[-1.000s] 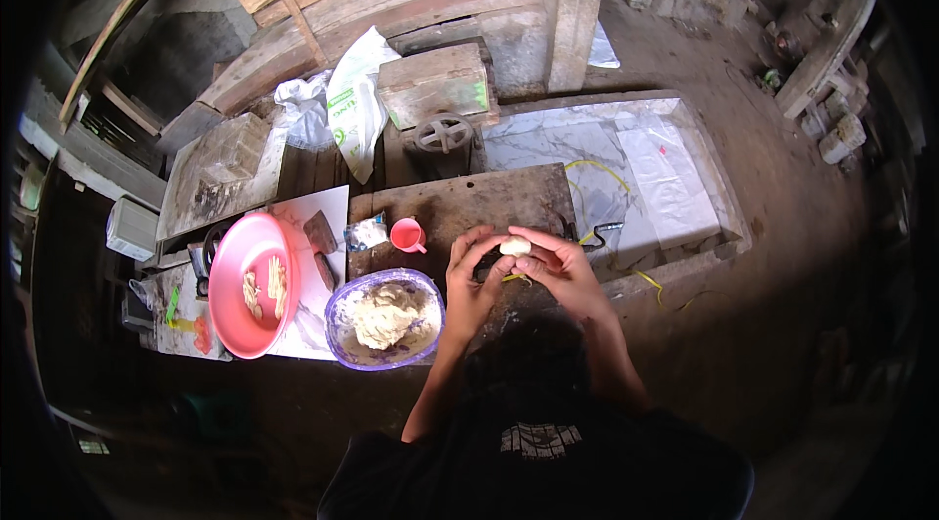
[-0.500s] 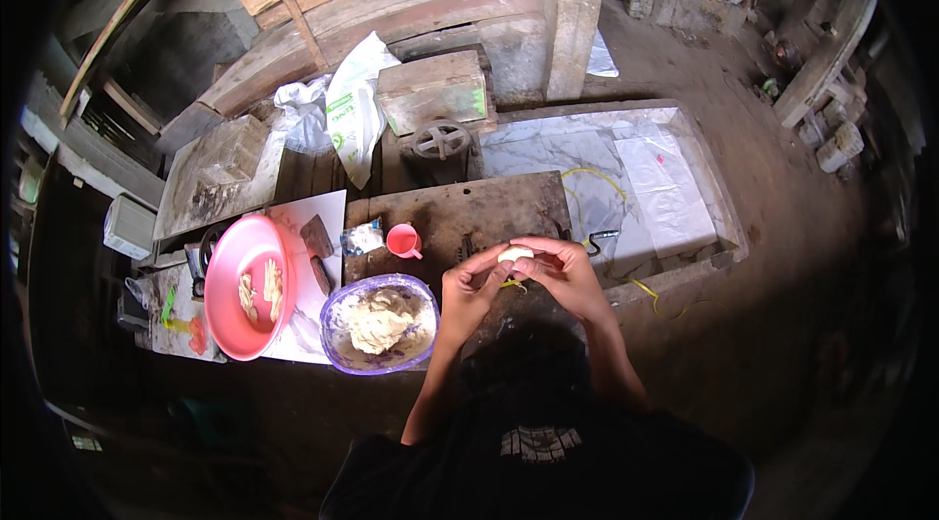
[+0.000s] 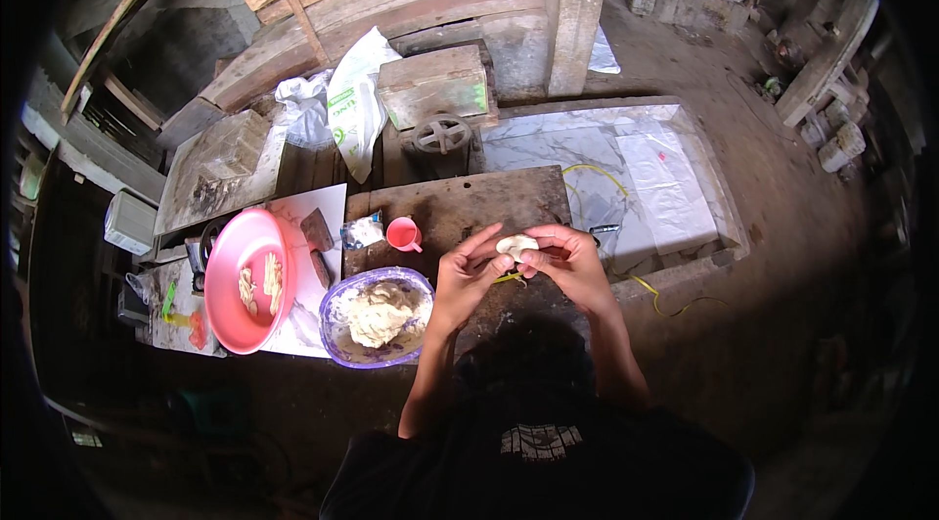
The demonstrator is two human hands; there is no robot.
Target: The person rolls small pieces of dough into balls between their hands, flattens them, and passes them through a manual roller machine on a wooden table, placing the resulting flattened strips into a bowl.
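Observation:
A small pale lump of dough sits between the fingertips of both my hands above a dark wooden board. My left hand pinches it from the left, my right hand cups it from the right. To the left, a purple bowl holds a bigger mass of dough. Further left a pink basin holds a few shaped dough pieces. A small pink cup stands on the board near my left hand.
A white sheet lies under the basin with a dark block on it. Behind the board are a wooden box with a metal wheel, white plastic bags, and a marble-patterned slab to the right. Yellow cord trails by the slab.
My hands have kept working the dough lump, turning it a little between the fingers. Their place above the board is almost the same.

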